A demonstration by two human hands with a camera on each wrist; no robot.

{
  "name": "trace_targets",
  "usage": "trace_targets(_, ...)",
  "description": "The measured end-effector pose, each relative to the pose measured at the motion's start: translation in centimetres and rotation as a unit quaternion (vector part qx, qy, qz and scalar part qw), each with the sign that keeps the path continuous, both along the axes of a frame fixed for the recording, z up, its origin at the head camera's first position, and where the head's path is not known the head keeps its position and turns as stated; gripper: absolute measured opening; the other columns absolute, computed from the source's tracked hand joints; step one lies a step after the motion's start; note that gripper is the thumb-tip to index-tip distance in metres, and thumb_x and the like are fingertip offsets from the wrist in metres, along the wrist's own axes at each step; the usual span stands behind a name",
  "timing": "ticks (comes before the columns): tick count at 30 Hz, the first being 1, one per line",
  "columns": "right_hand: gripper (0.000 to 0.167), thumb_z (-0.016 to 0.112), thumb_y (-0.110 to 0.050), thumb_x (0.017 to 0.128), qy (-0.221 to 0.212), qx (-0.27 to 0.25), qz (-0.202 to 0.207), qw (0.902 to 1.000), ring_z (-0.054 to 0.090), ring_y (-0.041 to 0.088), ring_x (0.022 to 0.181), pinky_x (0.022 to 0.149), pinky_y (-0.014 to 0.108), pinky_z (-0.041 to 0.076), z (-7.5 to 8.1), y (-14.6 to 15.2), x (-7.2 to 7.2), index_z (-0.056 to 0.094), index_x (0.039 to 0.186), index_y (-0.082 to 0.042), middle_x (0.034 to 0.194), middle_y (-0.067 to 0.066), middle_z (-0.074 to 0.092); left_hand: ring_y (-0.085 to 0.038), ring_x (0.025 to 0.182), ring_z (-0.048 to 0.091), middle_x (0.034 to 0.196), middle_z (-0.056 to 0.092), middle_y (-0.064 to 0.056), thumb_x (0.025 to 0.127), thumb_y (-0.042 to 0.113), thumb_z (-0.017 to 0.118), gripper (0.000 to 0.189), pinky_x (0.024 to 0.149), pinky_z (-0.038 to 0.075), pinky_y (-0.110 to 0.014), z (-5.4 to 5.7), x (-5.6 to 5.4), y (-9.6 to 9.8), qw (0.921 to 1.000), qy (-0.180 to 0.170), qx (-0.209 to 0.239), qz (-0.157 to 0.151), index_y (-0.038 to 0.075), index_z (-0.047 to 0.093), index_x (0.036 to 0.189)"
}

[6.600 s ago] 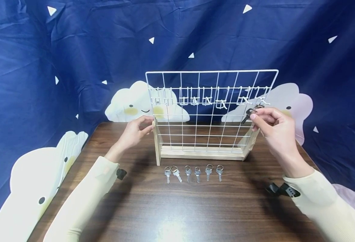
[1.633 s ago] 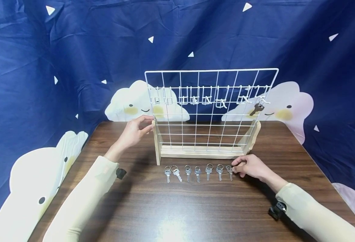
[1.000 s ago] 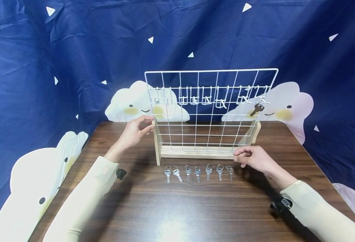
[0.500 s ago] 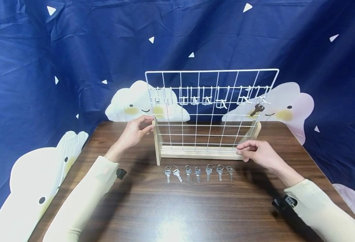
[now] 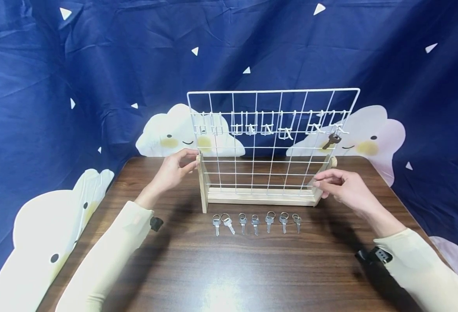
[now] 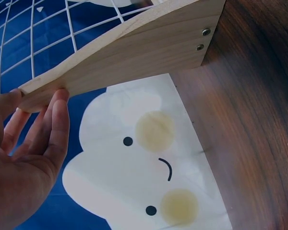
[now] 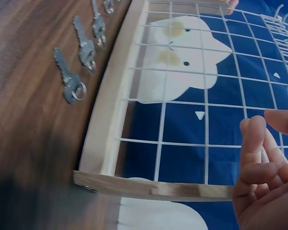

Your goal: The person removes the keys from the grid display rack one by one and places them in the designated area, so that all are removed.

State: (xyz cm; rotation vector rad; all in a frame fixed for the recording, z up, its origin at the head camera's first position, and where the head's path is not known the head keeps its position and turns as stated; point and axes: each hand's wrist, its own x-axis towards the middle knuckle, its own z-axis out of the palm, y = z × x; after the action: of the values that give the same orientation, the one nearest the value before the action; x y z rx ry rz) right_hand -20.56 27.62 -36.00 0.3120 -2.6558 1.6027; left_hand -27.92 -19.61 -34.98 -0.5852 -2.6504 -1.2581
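A white wire grid rack with a wooden base (image 5: 252, 198) stands on the table. My left hand (image 5: 171, 172) pinches the top of its left wooden side panel (image 6: 134, 52), thumb on one side and fingers on the other. By the right side panel is my right hand (image 5: 349, 190), fingers loosely bent, thumb apart and nothing between them. One dark-looking key (image 5: 332, 140) hangs from the rightmost white hook, above that hand. Several silver keys with rings lie in a row before the rack; the rightmost key (image 5: 297, 220) also shows in the right wrist view.
White wire hooks (image 5: 267, 129) line the upper part of the grid, their prongs pointing forward. The brown wooden table (image 5: 166, 268) ends against a dark blue curtain (image 5: 108, 60) printed with clouds and triangles.
Earlier, my right hand held a key beside the rightmost hook. Another key now lies at the row's right end, and the hand has risen from there toward the right panel. My left hand stays put.
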Motion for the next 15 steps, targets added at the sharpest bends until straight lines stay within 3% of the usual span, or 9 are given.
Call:
trace_targets(3, 0.011, 0.072, -0.018, 0.093, 0.006, -0.012, -0.006, 0.9999, 0.065, 0.007, 0.062, 0.044, 0.025, 0.043, 0.5, 0.2, 0.0, 0.069, 0.104, -0.017, 0.075, -0.016, 0.071, -0.032, 0.095, 0.075, 0.125, 0.070, -0.013, 0.098, 0.019, 0.066, 0.032, 0.077, 0.062, -0.031, 0.0, 0.0, 0.0, 1.0000, 0.002, 0.002, -0.001, 0.009, 0.062, 0.128)
trace_targets(10, 0.024, 0.073, -0.021, 0.092, 0.031, -0.014, -0.032, 0.9989, 0.064, 0.007, 0.062, 0.045, 0.024, 0.044, 1.8, 0.4, 0.1, 0.067, 0.111, -0.007, 0.073, -0.016, 0.070, -0.025, 0.092, 0.076, 0.123, 0.071, -0.013, 0.097, 0.019, 0.066, 0.032, 0.077, 0.062, -0.031, 0.0, -0.1, 0.0, 0.9999, 0.011, -0.004, 0.002, 0.009, 0.062, 0.127)
trace_targets(15, 0.025, 0.074, -0.019, 0.092, 0.040, -0.041, -0.061, 0.9965, 0.064, 0.007, 0.062, 0.045, 0.026, 0.043, 2.7, 0.5, 0.3, 0.069, 0.113, -0.008, 0.078, -0.013, 0.073, -0.026, 0.091, 0.076, 0.124, 0.071, -0.012, 0.098, 0.020, 0.066, 0.032, 0.077, 0.062, -0.032, 0.0, -0.1, -0.1, 0.9999, 0.014, -0.007, 0.002, 0.010, 0.062, 0.128)
